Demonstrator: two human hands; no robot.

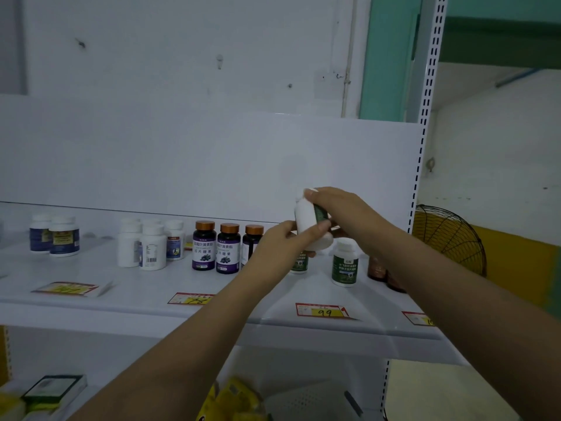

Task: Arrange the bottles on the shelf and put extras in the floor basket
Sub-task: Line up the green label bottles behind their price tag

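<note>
Both hands hold one white bottle with a green label [307,221] tilted above the white shelf [145,294]. My left hand [280,243] grips its lower part, and my right hand [343,212] wraps its upper side. Below stand two matching green-label bottles [345,263], one partly hidden by my left hand. Left of them are three dark purple-label bottles with copper caps [204,246], a cluster of white bottles [151,246], and two blue-label bottles [62,237]. Brown bottles [377,268] are half hidden behind my right forearm.
Price tags [323,310] lie along the shelf's front edge. A wire fan [452,238] stands right of the shelf upright [420,165]. The lower shelf holds a green box [54,390] and yellow packets [233,399]. No floor basket is in view.
</note>
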